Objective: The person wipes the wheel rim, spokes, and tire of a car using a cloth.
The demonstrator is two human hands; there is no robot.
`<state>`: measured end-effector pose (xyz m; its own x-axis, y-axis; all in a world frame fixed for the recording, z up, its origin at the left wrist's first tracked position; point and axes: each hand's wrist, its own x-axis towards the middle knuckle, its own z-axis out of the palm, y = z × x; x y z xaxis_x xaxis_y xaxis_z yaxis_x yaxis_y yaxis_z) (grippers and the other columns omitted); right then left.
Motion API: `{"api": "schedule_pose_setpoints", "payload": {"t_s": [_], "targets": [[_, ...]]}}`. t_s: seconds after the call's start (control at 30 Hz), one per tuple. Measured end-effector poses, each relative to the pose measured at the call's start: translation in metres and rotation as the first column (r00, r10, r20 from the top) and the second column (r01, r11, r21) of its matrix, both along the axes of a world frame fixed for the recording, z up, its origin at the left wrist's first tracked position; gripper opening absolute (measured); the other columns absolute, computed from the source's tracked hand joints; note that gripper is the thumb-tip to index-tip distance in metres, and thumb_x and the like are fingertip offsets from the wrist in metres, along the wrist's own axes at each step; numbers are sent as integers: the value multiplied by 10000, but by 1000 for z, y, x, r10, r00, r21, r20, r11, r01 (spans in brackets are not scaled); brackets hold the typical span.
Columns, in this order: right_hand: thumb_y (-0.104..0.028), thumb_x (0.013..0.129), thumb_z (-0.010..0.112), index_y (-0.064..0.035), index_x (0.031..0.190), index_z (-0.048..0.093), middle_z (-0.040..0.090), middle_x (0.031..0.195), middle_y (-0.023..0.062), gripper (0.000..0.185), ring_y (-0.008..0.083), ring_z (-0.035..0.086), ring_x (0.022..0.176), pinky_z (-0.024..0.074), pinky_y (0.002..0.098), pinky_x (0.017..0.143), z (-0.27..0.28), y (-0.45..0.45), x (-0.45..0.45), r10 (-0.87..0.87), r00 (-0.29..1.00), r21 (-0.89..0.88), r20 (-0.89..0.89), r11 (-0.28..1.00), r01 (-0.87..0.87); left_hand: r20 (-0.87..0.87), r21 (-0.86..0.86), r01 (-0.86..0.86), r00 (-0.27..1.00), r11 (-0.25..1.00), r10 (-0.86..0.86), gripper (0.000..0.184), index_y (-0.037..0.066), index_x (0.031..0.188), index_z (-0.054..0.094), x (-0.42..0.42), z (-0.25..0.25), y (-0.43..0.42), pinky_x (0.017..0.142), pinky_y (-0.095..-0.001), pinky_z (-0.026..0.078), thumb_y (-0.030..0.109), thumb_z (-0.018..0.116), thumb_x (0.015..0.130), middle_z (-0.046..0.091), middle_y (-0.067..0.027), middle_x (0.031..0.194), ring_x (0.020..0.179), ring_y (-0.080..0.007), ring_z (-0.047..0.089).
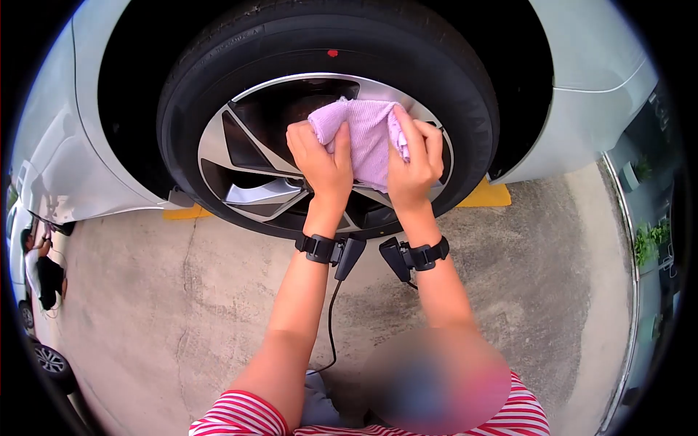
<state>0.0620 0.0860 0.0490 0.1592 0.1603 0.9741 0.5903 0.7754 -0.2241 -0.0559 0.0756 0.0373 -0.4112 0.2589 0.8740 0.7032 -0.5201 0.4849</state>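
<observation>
A pink-purple cloth [369, 142] is stretched between my two hands in front of the silver and black wheel rim [263, 190]. My left hand [320, 156] grips the cloth's left side, its thumb pressed against the fabric. At the right edge, my right hand [418, 160] pinches a folded part of the cloth between thumb and fingers. Around the rim is a black tire [190, 109] with a red mark near its top. Each wrist wears a black strap with a small device.
White car body panels [603, 58] flank the wheel. Yellow blocks [486, 195] sit at the tire's base on the concrete ground [240, 291]. At the far left, a person [45, 269] crouches by another car, with another wheel [52, 359] below. Plants [647, 243] stand at right.
</observation>
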Motion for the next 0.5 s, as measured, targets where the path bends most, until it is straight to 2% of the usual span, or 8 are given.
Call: {"api": "schedule_pose_setpoints", "payload": {"t_s": [0.03, 0.07, 0.13, 0.17, 0.27, 0.37, 0.4, 0.5], "targets": [[98, 689, 705, -53, 1002, 711, 587, 905, 80, 348, 226, 616, 751, 518, 308, 668, 15, -2, 0, -13, 998, -18, -60, 1000, 12, -55, 44, -7, 998, 999, 10, 277, -1, 913, 507, 2, 14, -1, 753, -432, 387, 164, 708, 814, 508, -163, 865, 817, -366, 494], [95, 692, 708, -51, 1008, 702, 589, 901, 80, 348, 233, 621, 748, 523, 314, 662, 30, -1, 0, -31, 992, -43, -123, 999, 26, -104, -29, -41, 994, 999, 37, 293, 6, 901, 497, 8, 30, -6, 704, -426, 404, 196, 708, 830, 516, -157, 825, 763, -370, 515], [74, 688, 720, -72, 1001, 693, 600, 909, 86, 347, 244, 641, 767, 528, 315, 652, 35, 3, 1, -47, 994, -46, -98, 998, 43, 50, -112, 30, 998, 993, -24, 309, 6, 894, 497, 16, 45, -7, 645, -425, 429, 225, 709, 845, 532, -164, 821, 738, -369, 548], [78, 669, 716, -79, 984, 693, 595, 895, 84, 352, 251, 639, 754, 527, 317, 644, 28, 4, -1, -50, 995, -13, -81, 999, 49, 75, 6, 36, 997, 999, -36, 316, 0, 889, 496, 17, 37, 1, 576, -422, 442, 220, 717, 844, 544, -165, 795, 679, -374, 563], [61, 643, 697, -93, 935, 678, 576, 849, 83, 330, 280, 620, 705, 515, 334, 606, -10, 6, -8, -33, 999, 22, -3, 999, 33, 48, 66, -67, 997, 996, 64, 310, 4, 857, 502, 16, -17, 9, 539, -406, 443, 200, 739, 821, 554, -148, 765, 632, -363, 565], [15, 651, 701, -77, 924, 654, 581, 840, 80, 291, 285, 620, 705, 503, 338, 605, -47, 5, -9, -23, 996, -67, 87, 997, 29, -133, -38, -143, 982, 989, 136, 280, 16, 824, 518, 2, -51, 1, 523, -391, 442, 164, 754, 793, 538, -135, 718, 592, -345, 563], [17, 649, 702, -79, 924, 653, 581, 838, 80, 295, 285, 621, 709, 502, 338, 607, -43, 4, -9, -28, 996, -60, 89, 998, 33, -153, -80, -133, 981, 988, 120, 275, 4, 853, 526, -1, -48, -2, 541, -387, 453, 158, 749, 803, 560, -149, 739, 607, -347, 580], [31, 638, 699, -81, 925, 655, 584, 836, 85, 311, 284, 622, 723, 499, 340, 618, -15, -4, -8, -49, 997, -44, 67, 998, 52, -161, 12, -101, 982, 995, 102, 282, 41, 787, 510, 1, -27, -4, 501, -365, 419, 147, 768, 749, 505, -101, 694, 579, -315, 537]]}}
